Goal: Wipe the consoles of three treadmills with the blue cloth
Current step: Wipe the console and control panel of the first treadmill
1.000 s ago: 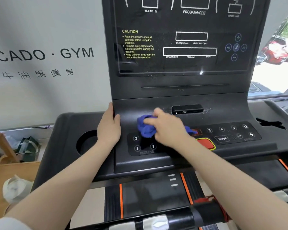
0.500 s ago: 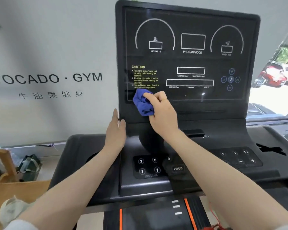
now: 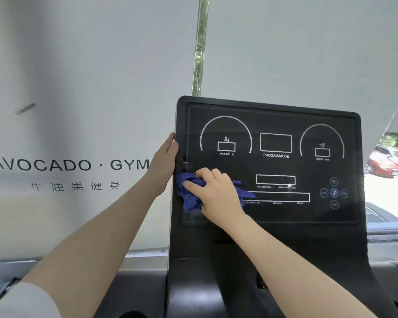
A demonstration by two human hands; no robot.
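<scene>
Right hand (image 3: 218, 193) bunches the blue cloth (image 3: 190, 196) against the lower left of the treadmill console's display panel (image 3: 274, 166), fingers curled over the wad, thumb stretched across it, a gold ring (image 3: 211, 179) on one finger. One corner of the cloth trails out past the wrist side of the hand, across the long readout window.

Left hand (image 3: 164, 161) lies flat along the panel's left edge, fingers straight, holding nothing; it looks to be steadying the upright.

Handling, as judged: the cloth is light, soft and limp, and takes whatever shape the hand gives it. A gathered wad under the palm and fingertips is the sensible hold; loose ends may drag or slip free. The panel face looks smooth, glossy and rigid, so the cloth should slide easily. Firm pressure is likely to rock the upright, hence the bracing hand at the edge.

Upper gauges and the round buttons (image 3: 334, 193) at right lie well apart from the cloth.
</scene>
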